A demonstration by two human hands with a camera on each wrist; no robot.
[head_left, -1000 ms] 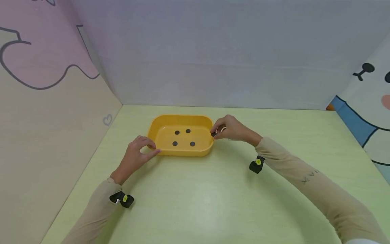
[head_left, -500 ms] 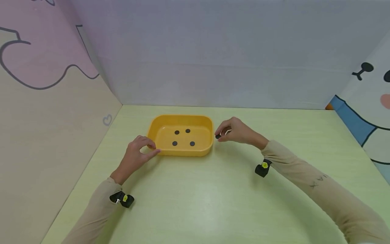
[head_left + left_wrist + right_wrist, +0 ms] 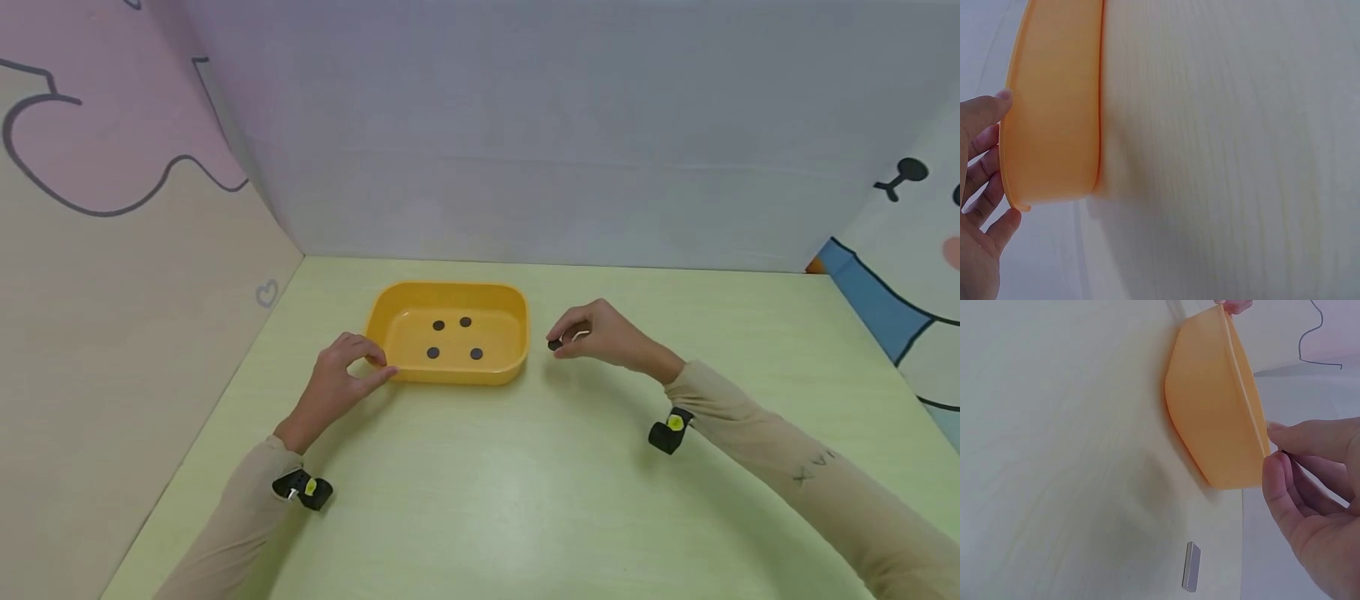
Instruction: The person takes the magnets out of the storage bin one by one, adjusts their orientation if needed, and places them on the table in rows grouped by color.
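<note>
The yellow tray (image 3: 447, 333) stands on the pale green tabletop (image 3: 487, 483), and all places here are given from this tray. Four dark round discs (image 3: 454, 337) lie flat on its floor, apart from each other. The left hand (image 3: 341, 379) is at the tray's near left corner, with thumb and fingers curled around the rim, so it holds the tray steady. The right hand (image 3: 600, 335) is just to the right of the tray, apart from its wall, and its fingertips pinch one more small dark disc (image 3: 554, 344) above the tabletop. In my judgement the step in hand is the moving of single discs between the tray and the tabletop, one disc being now outside the tray in the right hand's pinch; I cannot tell from this moment alone in which direction it goes. The next move would call for a small, precise lowering and a clean release, because the disc is thin and may stick to the fingers or roll. In the right wrist view a small grey flat bar (image 3: 1190, 567) lies on the tabletop near the tray's right end. Behind the tray stands a plain grey-white wall (image 3: 525, 125); side panels with cartoon drawings (image 3: 97, 150) close the space on the left and right.
</note>
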